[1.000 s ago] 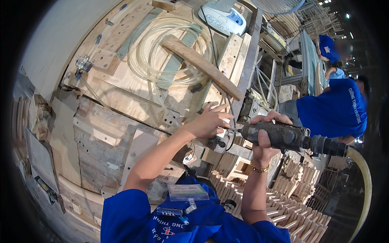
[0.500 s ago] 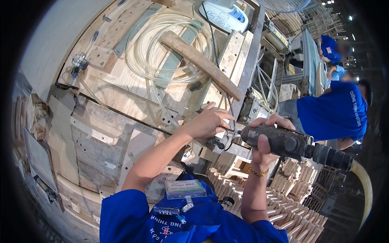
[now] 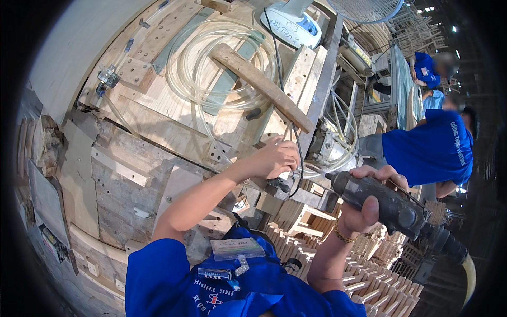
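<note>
Clearly, much of the table (image 3: 153,108) is taken up: a loose coil of clear tubing (image 3: 179,79) spreads over its far part, and a worn wooden bar (image 3: 261,87) lies slantwise across the coil, its near end pointing toward the work area. Beyond it, on the far right, sits a white-and-blue fan base (image 3: 293,26), while a black cord (image 3: 282,68) runs down from there and loops just to the right of the left hand (image 3: 275,158), between it and the tool. A small metal-and-blue fitting (image 3: 108,79) stands at the far left. To the right, two people in blue shirts (image 3: 429,150) are near other machinery, and slatted wooden pieces (image 3: 380,280) are stacked at the near right. The left hand is at the table's right edge, fingers curled close together above a black knob (image 3: 278,183); whether they pinch anything cannot be told. The right hand (image 3: 369,208) wraps firmly around the dark power tool (image 3: 383,201), right of the table and well apart from the left hand. Its body is rounded and scuffed, with a narrow nose pointing far and left, a ribbed black rear connector and a pale yellowish hose (image 3: 470,280) curving down behind.
</note>
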{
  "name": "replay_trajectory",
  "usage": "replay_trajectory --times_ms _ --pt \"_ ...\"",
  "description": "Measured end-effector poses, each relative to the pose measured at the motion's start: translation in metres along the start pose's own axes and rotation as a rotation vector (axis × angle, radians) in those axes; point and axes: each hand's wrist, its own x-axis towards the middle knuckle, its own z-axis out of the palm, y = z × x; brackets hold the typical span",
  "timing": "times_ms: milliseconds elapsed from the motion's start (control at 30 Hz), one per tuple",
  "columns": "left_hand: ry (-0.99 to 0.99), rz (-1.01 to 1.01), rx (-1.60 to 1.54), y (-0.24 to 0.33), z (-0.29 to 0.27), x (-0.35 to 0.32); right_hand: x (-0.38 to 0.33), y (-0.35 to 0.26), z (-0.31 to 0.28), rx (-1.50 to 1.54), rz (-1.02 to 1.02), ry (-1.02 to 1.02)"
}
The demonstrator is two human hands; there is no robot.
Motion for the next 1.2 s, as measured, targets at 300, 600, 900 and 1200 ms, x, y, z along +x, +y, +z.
replay_trajectory --times_ms 300,600,900,1200 --pt "0.026 0.01 -0.136 -0.004 0.001 0.002 -0.017 0.009 0.004 0.022 0.154 0.123" --pt "0.033 -0.035 -0.177 -0.007 0.004 0.002 -0.022 0.03 -0.001 -0.077 0.13 0.04" --pt "-0.001 -0.038 -0.205 -0.006 -0.002 0.004 -0.016 0.033 0.008 -0.1 0.13 0.03" --pt "-0.008 -0.062 -0.272 -0.015 0.001 0.004 -0.018 0.035 0.009 -0.144 0.144 0.008"
